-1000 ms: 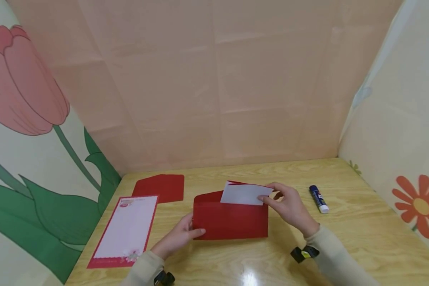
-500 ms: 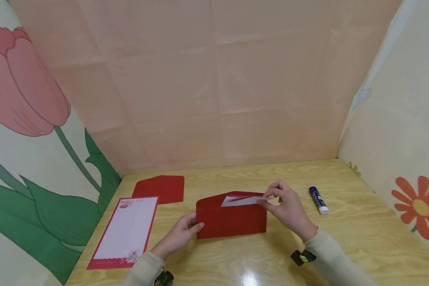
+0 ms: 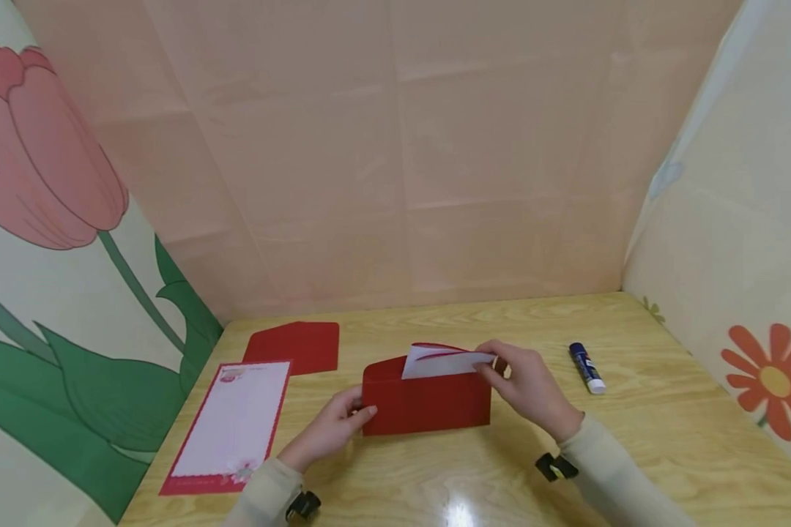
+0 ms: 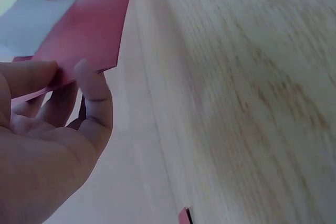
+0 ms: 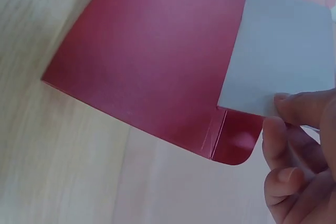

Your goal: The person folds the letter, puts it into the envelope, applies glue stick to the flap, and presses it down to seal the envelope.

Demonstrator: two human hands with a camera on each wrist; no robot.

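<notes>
A red envelope (image 3: 425,405) is held up over the table, its flap raised at the back. My left hand (image 3: 332,428) grips its left end, thumb on the front face and fingers behind, as the left wrist view also shows. My right hand (image 3: 530,384) pinches the right end of a folded sheet of paper (image 3: 444,364), white outside with red edges. In the head view the paper stands at the envelope's mouth, in front of the flap. The right wrist view shows the paper's white face (image 5: 281,53) overlapping the envelope (image 5: 152,51); its lower edge lies outside the front panel there.
A second red envelope (image 3: 303,345) lies at the back left of the wooden table (image 3: 639,439). Overlapping its lower edge is a pink-bordered letter sheet (image 3: 231,424). A glue stick (image 3: 587,368) lies to the right of my right hand.
The envelope has tipped and shifted slightly. The folded paper tilted nearly flat half a second ago and now stands up more, its layers spread slightly. Both hands keep their hold.
</notes>
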